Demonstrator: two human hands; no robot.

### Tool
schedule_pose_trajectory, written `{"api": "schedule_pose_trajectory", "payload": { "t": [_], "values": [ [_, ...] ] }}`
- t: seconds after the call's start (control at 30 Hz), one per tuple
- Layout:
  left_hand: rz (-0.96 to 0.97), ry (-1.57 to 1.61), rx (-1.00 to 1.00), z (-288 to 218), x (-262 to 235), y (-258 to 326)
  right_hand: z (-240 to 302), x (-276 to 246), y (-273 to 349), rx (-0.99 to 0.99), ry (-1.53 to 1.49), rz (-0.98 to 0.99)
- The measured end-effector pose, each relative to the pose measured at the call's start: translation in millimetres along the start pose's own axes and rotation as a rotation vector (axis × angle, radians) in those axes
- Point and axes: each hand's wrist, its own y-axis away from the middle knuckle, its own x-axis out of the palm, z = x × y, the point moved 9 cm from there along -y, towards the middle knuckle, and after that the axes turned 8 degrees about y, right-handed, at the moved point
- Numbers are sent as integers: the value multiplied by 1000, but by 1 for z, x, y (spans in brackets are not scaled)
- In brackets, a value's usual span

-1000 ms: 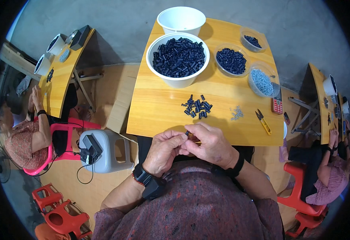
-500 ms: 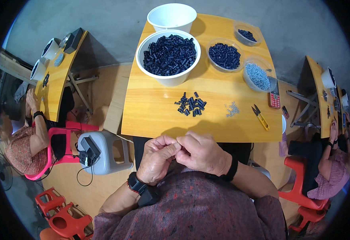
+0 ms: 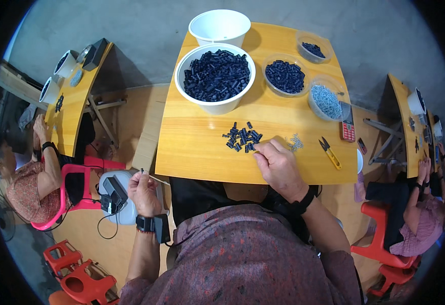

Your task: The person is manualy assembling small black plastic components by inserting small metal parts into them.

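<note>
My left hand (image 3: 144, 193) is off the table's left front side, its fingers pinched on a small black piece (image 3: 141, 171) whose tip shows above them. Over the table's front part, my right hand (image 3: 280, 163) has its fingers curled together, fingertips at the right edge of a loose pile of short black tubular pieces (image 3: 240, 135). What these fingertips hold, if anything, is hidden. Just right of the pile lies a small heap of thin silvery pins or screws (image 3: 295, 143). Yellow-handled thread snips (image 3: 330, 153) lie farther right.
A white bowl (image 3: 179, 84) full of black pieces stands behind the pile, an empty white bowl (image 3: 194, 29) beyond it. Clear tubs (image 3: 305, 81) hold more black pieces; another tub (image 3: 311, 104) holds silvery bits. A red phone (image 3: 348, 131) lies at right. Other people sit at tables on both sides.
My hands were together in front of my chest and are now apart. The left has moved left past the table edge, the right forward to the black pile.
</note>
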Motion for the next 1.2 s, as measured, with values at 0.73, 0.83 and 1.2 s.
{"api": "schedule_pose_trajectory", "payload": {
  "t": [0.73, 0.83, 1.2],
  "values": [
    [102, -257, 357, -46, 58, 45, -16, -9, 14, 106, 86, 56],
    [436, -210, 179, -33, 110, 78, -29, -5, 28, 231, -194, -1],
    [943, -112, -346, 41, 200, 145, 11, 6, 50, 307, -712, 42]
  ]
}}
